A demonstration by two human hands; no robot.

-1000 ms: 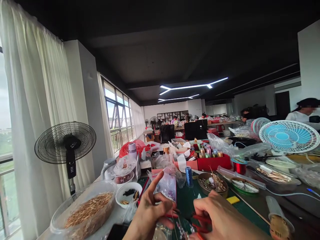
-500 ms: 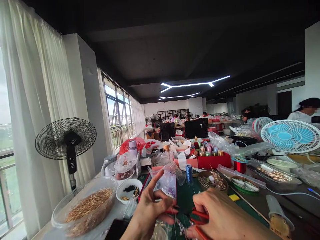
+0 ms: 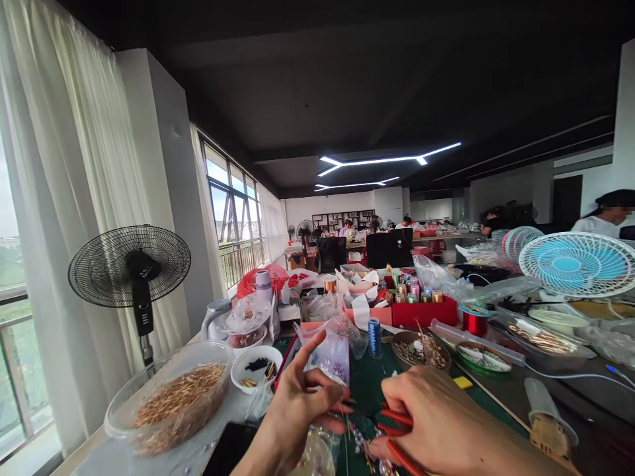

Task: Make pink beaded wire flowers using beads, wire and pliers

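My left hand (image 3: 302, 410) is closed in a pinch between thumb and fingers, its index finger raised. What it pinches is hard to make out; a red sliver with a dark tip shows at the fingertips, and a thin strand hangs just below. My right hand (image 3: 421, 416) wraps round red-handled pliers (image 3: 397, 423), whose jaws I cannot see clearly. Between and below both hands lies a cluster of small beads (image 3: 364, 446) on the green cutting mat (image 3: 364, 383). Beneath my left hand is a clear plastic piece (image 3: 317, 456), partly covered.
On the left stand a tub of gold-coloured pins (image 3: 178, 396), a white bowl (image 3: 243, 370) and a dark phone-like slab (image 3: 231, 449). Ahead are a blue thread spool (image 3: 374, 337), a red box (image 3: 429, 314) of spools and a brown bowl (image 3: 401, 344). A blue-white fan (image 3: 570, 264) stands right.
The view has tilted slightly, so the room sits a little higher. Both hands keep nearly the same pose, and the pliers remain in my right hand.
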